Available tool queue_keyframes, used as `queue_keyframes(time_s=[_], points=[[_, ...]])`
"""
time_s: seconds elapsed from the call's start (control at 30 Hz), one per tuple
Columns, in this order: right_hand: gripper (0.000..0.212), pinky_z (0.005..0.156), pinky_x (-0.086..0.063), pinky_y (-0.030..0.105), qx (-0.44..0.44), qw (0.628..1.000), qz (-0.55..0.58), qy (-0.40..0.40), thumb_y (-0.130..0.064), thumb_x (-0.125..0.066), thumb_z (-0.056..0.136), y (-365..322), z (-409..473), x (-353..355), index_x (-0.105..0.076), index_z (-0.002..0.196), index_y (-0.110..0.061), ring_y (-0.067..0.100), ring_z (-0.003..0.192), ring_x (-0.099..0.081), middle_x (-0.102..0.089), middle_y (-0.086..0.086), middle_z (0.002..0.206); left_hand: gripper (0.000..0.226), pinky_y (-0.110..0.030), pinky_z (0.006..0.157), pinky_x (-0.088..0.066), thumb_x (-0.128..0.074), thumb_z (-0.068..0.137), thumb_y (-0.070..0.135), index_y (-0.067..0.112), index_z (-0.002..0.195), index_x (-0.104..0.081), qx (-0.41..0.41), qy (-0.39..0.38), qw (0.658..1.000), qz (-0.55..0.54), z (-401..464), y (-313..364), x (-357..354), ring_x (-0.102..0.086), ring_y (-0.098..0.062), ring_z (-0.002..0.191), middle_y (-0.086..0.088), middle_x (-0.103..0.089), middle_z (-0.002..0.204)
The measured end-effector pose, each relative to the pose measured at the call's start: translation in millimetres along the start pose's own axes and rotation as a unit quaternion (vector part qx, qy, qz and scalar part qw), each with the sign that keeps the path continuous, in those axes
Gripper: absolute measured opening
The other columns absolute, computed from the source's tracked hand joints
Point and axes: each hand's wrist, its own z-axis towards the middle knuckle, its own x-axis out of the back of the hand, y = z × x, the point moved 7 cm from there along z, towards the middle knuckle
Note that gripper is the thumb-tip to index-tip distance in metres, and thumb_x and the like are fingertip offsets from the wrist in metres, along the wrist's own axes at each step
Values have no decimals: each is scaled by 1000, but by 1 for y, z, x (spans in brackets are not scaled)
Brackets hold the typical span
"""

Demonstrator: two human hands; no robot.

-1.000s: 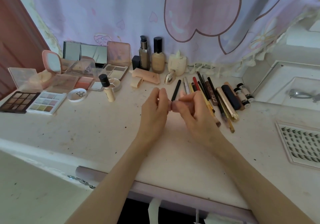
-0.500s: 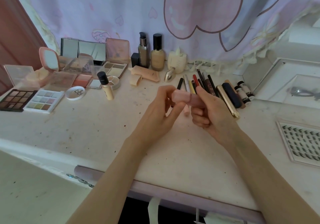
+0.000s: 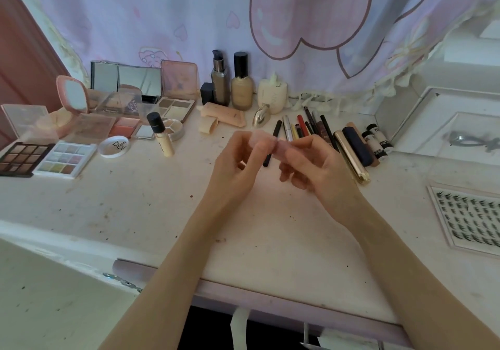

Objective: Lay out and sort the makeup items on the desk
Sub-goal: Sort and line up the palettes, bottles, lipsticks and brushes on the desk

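Above the middle of the white desk (image 3: 151, 209) both hands hold one small pale pink tube (image 3: 266, 141). My left hand (image 3: 238, 160) pinches its left end between thumb and fingertips. My right hand (image 3: 313, 165) grips the right end with curled fingers. Behind them a row of pencils, liners and tubes (image 3: 311, 128) lies side by side, with a gold tube (image 3: 351, 157) and a dark navy tube (image 3: 357, 147) at its right. Eyeshadow palettes (image 3: 46, 159) and open compacts (image 3: 176, 106) are grouped at the left.
Foundation bottles (image 3: 242, 82) and a cream jar (image 3: 272, 95) stand by the curtain at the back. A concealer tube (image 3: 162, 136) and a white lid (image 3: 113, 147) lie left of centre. A false-lash tray (image 3: 470, 217) sits at the right, a mirror tray (image 3: 460, 128) beyond it.
The hands dipped slightly and drew together on the pink tube; my left hand now pinches its end where half a second ago its fingers were looser beside it.
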Motion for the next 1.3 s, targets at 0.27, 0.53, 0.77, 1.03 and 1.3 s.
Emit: queue_keyframes(time_s=[0.27,0.53,0.77,1.03,1.3], points=[[37,37,-24,16,-227,959,151,-76,-45,-51,83,25,-3,-7,-62,83,-10,8,36,-34,-47,0,51,26,-28,56,-40,-50,90,31,23,114,-56,-39,-68,992,-101,-1,9,0,-44,-16,62,-8,-52,76],[24,47,-40,19,-132,983,106,-70,-24,-65,73,19,0,-11,-57,90,-9,15,60,-56,-65,11,82,23,-18,63,-41,-51,89,36,15,98,-54,48,-7,996,-79,2,-6,3,-53,0,67,4,-62,84],[35,34,-31,14,-223,946,217,-91,-38,-49,79,22,-2,-10,-59,92,-7,7,37,-41,-54,3,56,39,-14,80,-43,-51,90,9,22,126,-51,-3,-121,975,-184,1,4,4,-56,-9,109,2,-64,119],[21,48,-43,18,-181,960,168,-129,-18,-62,74,19,-4,-17,-55,92,-9,15,62,-58,-67,10,84,23,-22,68,-38,-58,86,25,11,103,-59,52,-67,969,-231,2,-3,9,-50,-7,72,6,-63,81],[44,48,-28,18,-146,981,55,-117,-26,-64,73,19,-2,-14,-62,114,-11,10,61,-36,-68,-2,82,24,-20,67,-40,-59,82,24,19,105,-61,75,-6,966,-249,3,-7,13,-58,-11,86,5,-71,89]])
